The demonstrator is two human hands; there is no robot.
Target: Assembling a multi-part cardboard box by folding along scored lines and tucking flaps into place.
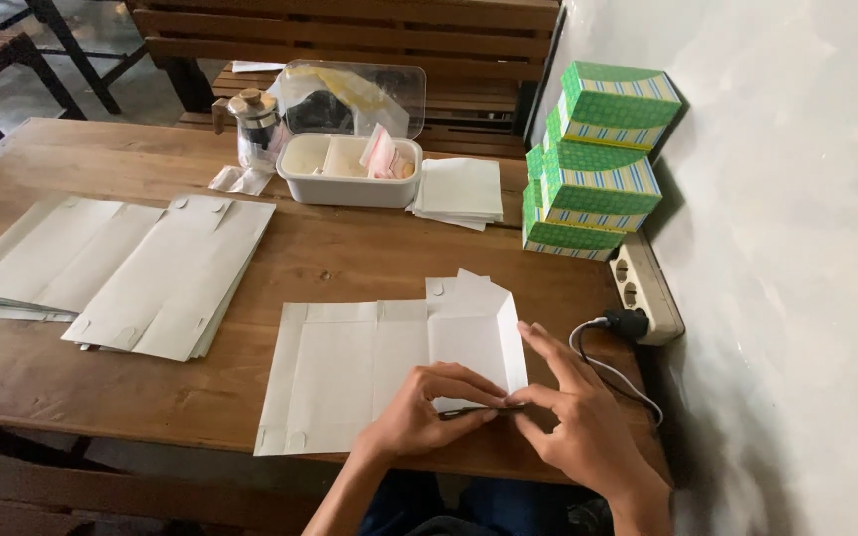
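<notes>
Left hand [427, 405]: fingers curled down narrow, tips pinching the lower edge of the flat cardboard blank [389, 372] right at a fold line.
Right hand [576, 417]: thumb and forefinger pinch the same edge from the other side, the rest of the fingers spread loosely over the blank's right end.
Cardboard blank: pale grey-white, unfolded, lying on the near edge of the wooden table [350, 258], right in front of the person. Its right panel is folded up a bit, with a small flap sticking up at the top.
Stacks of blanks [121, 268]: two fanned piles of the same flat sheets over on the left of the table, well apart from the hands.
Green boxes [593, 164]: three stacked against the wall at the right, bright green with blue-and-white striped bands, a bit askew on each other.
White tub [345, 174]: rectangular container at the far edge, small pink-and-white packets inside, with its clear lid [369, 94] propped behind it.
Paper pile [459, 191]: square white sheets between the tub and the green boxes.
Glass jar [255, 129]: small, wooden-topped, just left of the tub.
Power strip [644, 288]: cream coloured, along the wall below the boxes, black plug in with a white cable looping toward the right hand.
</notes>
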